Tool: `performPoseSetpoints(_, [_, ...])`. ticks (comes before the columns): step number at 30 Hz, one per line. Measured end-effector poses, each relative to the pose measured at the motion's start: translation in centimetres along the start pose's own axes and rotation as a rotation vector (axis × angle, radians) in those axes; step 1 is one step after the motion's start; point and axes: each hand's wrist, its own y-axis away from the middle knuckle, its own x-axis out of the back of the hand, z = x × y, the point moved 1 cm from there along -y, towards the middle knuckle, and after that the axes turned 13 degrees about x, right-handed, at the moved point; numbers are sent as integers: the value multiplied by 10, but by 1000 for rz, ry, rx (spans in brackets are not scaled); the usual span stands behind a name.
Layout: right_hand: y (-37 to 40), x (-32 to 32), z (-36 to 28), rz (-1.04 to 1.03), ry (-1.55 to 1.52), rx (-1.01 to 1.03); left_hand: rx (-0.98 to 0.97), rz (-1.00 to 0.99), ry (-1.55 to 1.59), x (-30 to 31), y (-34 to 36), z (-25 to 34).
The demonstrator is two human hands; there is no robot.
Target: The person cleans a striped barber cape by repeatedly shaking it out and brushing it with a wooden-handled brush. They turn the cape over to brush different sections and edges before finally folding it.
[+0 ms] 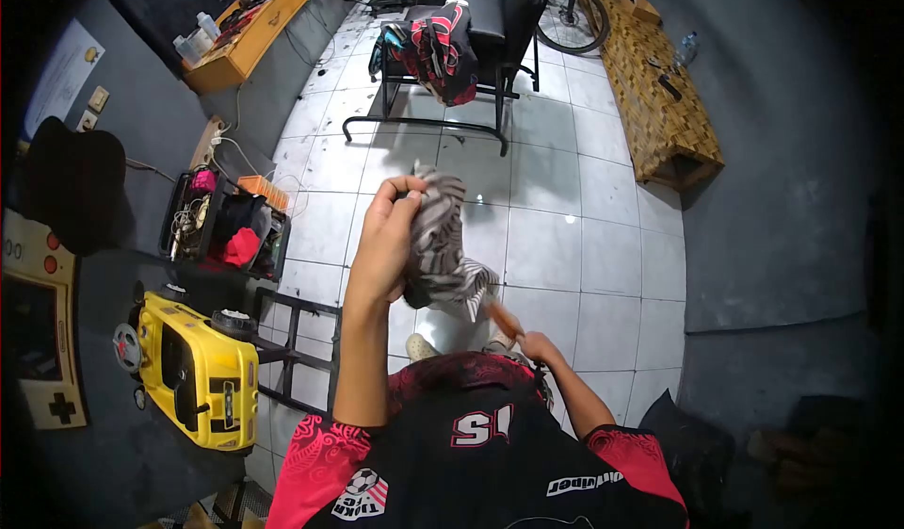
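Note:
My left hand (388,227) is raised in front of me, its fingers closed on a grey-and-white striped cloth (443,223). The cloth hangs in loose folds, and its lower end trails toward the right. Lower down, near my waist, my right hand (539,348) is closed around an orange-brown, wooden-looking handle (506,322). That handle points up and left toward the bottom of the cloth; its far end is blurred, so I cannot make out the tool's kind or whether it touches the cloth.
Ahead stands a black chair (485,11) with clothes (438,53) over its frame. A woven bench (650,86) runs along the right wall, near a bicycle wheel (573,18). On the left are a wooden shelf (250,34), a black crate (226,227) and a yellow toy car (202,369).

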Motion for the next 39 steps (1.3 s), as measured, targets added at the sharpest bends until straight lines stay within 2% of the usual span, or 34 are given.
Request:
performPoseSetpoints(3, [-5, 53, -41, 590, -369, -5, -81, 122, -445, 14, -14, -27])
performPoseSetpoints(4, [3, 93, -78, 592, -720, -34, -134, 147, -603, 12, -13, -30])
performPoseSetpoints(5, [13, 133, -122, 582, -1072, -63, -183, 150, -608, 9, -14, -34])
performPoseSetpoints(7, [16, 165, -175, 701, -1398, 226, -282, 157, -615, -2, -20, -40])
performPoseSetpoints(9, [12, 173, -206, 718, -1372, 499, -293, 196, -575, -19, -14, -33])
performPoseSetpoints(11, [9, 173, -227, 700, -1181, 457, -238, 236, -512, -32, -10, -26])
performPoseSetpoints(12, [-5, 161, -218, 697, -1028, 463, -315, 212, -380, -38, -6, -20])
performPoseSetpoints(13, [-18, 149, -209, 698, -877, 467, -510, 221, -401, -27, -23, -26])
performPoseSetpoints(15, [-26, 140, -184, 544, -574, 415, -390, 166, -244, -27, -16, -16])
performPoseSetpoints(16, [-40, 113, -152, 346, -412, 285, -334, 164, -230, -24, -10, -9])
performPoseSetpoints(18, [-41, 66, -91, 213, -127, 167, -270, 113, -161, -16, -9, -5])
performPoseSetpoints(20, [-33, 18, -23, -67, 57, 117, -245, 97, -117, -20, 1, 0])
performPoseSetpoints(22, [-14, 7, 4, -135, 82, -51, -192, 78, -74, -17, 5, -2])
performPoseSetpoints(25, [-3, 43, -6, 31, -197, -261, -238, 212, -630, 11, -12, -23])
performPoseSetpoints(27, [-5, 69, -27, 573, -279, 45, -297, 219, -835, 14, -21, -44])
performPoseSetpoints(28, [0, 98, -60, 621, -612, 18, -231, 228, -903, 12, -26, -52])
performPoseSetpoints(29, [9, 130, -103, 662, -947, -10, -189, 220, -935, 11, -30, -62])
performPoseSetpoints(31, [17, 158, -151, 639, -1406, 127, -105, 179, -980, -6, -28, -65])
performPoseSetpoints(33, [21, 162, -181, 710, -1184, 399, -184, 107, -844, -21, -28, -68])
performPoseSetpoints(34, [26, 167, -200, 573, -1520, 434, -224, 74, -775, -27, -27, -65])
performPoseSetpoints(35, [20, 153, -195, 470, -1634, 434, -231, 57, -752, -32, -24, -59])
performPoseSetpoints(37, [2, 124, -168, 484, -1185, 349, -243, 27, -703, -44, -16, -44])
performPoseSetpoints(39, [-13, 95, -126, 557, -541, 471, -214, -30, -575, -44, -13, -37])
